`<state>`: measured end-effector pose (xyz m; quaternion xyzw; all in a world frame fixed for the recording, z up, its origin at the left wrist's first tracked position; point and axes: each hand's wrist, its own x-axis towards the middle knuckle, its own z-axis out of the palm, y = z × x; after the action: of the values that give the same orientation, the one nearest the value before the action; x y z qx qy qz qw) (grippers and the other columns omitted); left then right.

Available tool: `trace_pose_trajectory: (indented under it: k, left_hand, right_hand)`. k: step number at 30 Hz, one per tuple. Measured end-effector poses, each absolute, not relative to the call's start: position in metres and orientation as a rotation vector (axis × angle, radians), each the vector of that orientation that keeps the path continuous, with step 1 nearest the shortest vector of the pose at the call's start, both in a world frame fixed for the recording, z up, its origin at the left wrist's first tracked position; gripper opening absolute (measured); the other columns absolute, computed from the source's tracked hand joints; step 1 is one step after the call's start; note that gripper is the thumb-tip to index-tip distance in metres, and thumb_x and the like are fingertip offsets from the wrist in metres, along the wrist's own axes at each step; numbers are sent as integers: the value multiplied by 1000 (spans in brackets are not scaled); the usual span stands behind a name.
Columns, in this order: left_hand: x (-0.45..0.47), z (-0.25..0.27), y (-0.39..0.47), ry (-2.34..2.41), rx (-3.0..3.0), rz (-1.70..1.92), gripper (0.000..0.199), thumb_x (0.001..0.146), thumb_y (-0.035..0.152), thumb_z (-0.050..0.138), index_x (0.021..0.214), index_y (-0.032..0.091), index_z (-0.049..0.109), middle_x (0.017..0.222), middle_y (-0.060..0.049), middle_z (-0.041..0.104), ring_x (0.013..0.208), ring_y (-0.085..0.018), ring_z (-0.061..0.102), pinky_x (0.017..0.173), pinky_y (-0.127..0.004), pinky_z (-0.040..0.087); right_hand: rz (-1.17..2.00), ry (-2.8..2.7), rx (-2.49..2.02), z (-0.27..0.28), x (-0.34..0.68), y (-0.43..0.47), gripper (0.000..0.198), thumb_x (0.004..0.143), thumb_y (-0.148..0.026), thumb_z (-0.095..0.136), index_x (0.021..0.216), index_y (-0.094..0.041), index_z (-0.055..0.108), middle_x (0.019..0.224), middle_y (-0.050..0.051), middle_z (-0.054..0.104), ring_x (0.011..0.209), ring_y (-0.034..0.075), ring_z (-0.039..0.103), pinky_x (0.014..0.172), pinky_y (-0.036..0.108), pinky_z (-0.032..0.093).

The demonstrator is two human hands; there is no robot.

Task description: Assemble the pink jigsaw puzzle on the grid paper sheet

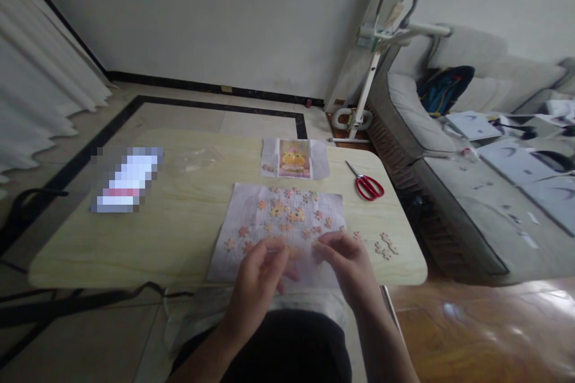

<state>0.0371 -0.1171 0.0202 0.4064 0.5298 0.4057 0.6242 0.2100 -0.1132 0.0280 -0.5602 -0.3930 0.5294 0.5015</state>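
Observation:
Jigsaw puzzle pieces (296,214) in pink, orange and yellow lie loose on a white printed sheet (229,215) on the table. Over the near part of this sheet is my left hand (265,263), its thumb and index finger drawn together; blur hides what they may hold. My right hand (345,257) is at the sheet's right side, pinching what looks like a small yellowish puzzle piece (316,244) between thumb and fingertips. Beyond the pieces, a picture card (294,159) with a yellow figure rests on white paper.
Red-handled scissors (369,187) lie at the table's right, with more pieces (386,246) nearer me. A pixelated bright phone-like object (128,179) and a clear plastic wrapper (197,160) are on the left. A grey sofa (471,209) stands to the right.

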Motion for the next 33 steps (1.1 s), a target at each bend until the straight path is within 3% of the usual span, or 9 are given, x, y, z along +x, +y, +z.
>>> trace_pose_trajectory:
  k: [7, 10, 22, 33]
  left_hand:
    - [32, 15, -119, 1194, 930, 897, 35, 87, 50, 61, 92, 15, 58, 82, -10, 75, 61, -18, 70, 44, -21, 46]
    - [32, 17, -119, 1166, 945, 905, 33, 87, 48, 60, 88, 15, 60, 87, -10, 75, 64, -18, 71, 46, -21, 47]
    - [31, 16, -121, 1210, 990, 891, 31, 87, 47, 60, 86, 16, 61, 76, -5, 73, 61, -16, 68, 48, -20, 47]
    - [29, 27, -128, 1279, 1336, 976, 22, 97, 39, 50, 91, 20, 60, 77, -2, 72, 72, -15, 70, 67, -24, 54]
  right_hand:
    - [1195, -950, -1344, 24, 193, -120, 16, 71, -33, 81, 72, -21, 69, 71, 0, 71, 67, 16, 65, 65, 28, 52]
    - [1194, -967, -1344, 24, 190, -120, 16, 72, -33, 80, 72, -21, 69, 69, 0, 71, 65, 16, 66, 64, 29, 53]
    - [1207, -1000, -1344, 30, 182, -123, 10, 73, -29, 77, 73, -22, 70, 67, 0, 73, 63, 18, 68, 62, 30, 55]
    - [1074, -1122, -1445, 35, 176, -129, 7, 79, -27, 71, 76, -21, 70, 74, 2, 73, 72, 19, 67, 70, 32, 51]
